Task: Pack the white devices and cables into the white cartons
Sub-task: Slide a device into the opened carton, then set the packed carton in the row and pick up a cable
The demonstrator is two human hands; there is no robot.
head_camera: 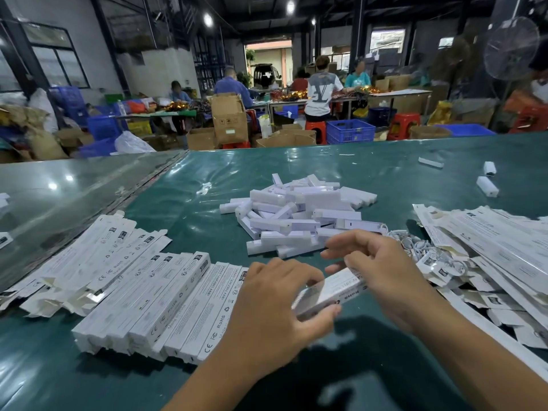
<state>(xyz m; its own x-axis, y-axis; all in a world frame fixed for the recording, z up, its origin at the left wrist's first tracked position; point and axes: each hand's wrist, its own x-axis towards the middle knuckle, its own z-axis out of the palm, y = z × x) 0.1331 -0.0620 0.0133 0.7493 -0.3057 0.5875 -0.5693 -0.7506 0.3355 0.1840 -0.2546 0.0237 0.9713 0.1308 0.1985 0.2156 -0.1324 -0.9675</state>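
Note:
Both my hands hold one long white carton (329, 292) just above the green table. My left hand (275, 307) grips its near end, fingers on top and thumb underneath. My right hand (376, 268) curls around its far end, fingers bent over the opening. A heap of white devices (296, 215) lies behind my hands in the middle of the table. Coiled white cables (415, 244) sit to the right of that heap. Packed white cartons (166, 304) lie in a row to the left.
Flat unfolded cartons (498, 247) are piled at the right, more carton blanks (98, 256) at the far left. A few stray devices (486, 185) lie at the back right of the green table (184, 191). Other workers, cardboard boxes and blue crates stand beyond the table.

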